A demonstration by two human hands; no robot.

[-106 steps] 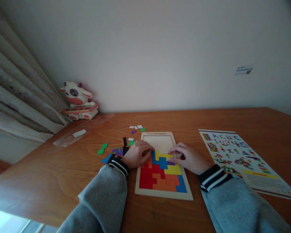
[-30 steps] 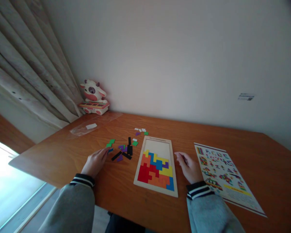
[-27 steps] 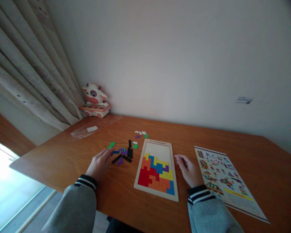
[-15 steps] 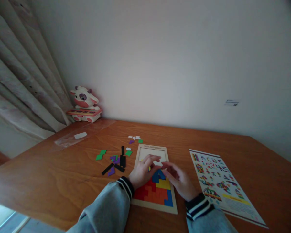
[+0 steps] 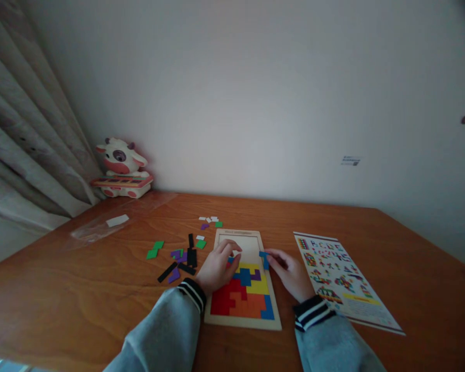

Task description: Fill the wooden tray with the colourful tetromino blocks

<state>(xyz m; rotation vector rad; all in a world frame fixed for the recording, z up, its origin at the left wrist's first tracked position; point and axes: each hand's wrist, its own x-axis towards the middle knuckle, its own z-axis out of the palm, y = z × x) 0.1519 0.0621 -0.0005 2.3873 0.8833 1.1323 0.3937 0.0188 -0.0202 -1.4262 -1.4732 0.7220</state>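
A wooden puzzle board [image 5: 243,327] lies in front of me, its lower part filled with interlocking red, orange, yellow, blue and purple pieces. My right hand [image 5: 290,273] pinches a blue T-shaped puzzle piece [image 5: 265,260] between thumb and fingers over the board's right edge. Over the left side of the board hovers my left hand [image 5: 217,268], fingers curved and a gap showing between thumb and index finger. A bit of blue [image 5: 231,260] shows under those fingers, partly hidden. The upper part of the board is bare and pale.
Loose black pieces [image 5: 192,258], purple pieces [image 5: 174,275] and green pieces [image 5: 152,253] lie left of the board, with white pieces [image 5: 214,219] behind them. A printed pattern sheet [image 5: 356,310] is at right. Further back are a plastic bag [image 5: 95,231] and a cow toy keyboard [image 5: 122,182].
My hands have moved apart from each other over the board. The blue piece now shows in my right hand at the right edge, and more of the filled rows are visible. The view has shifted slightly.
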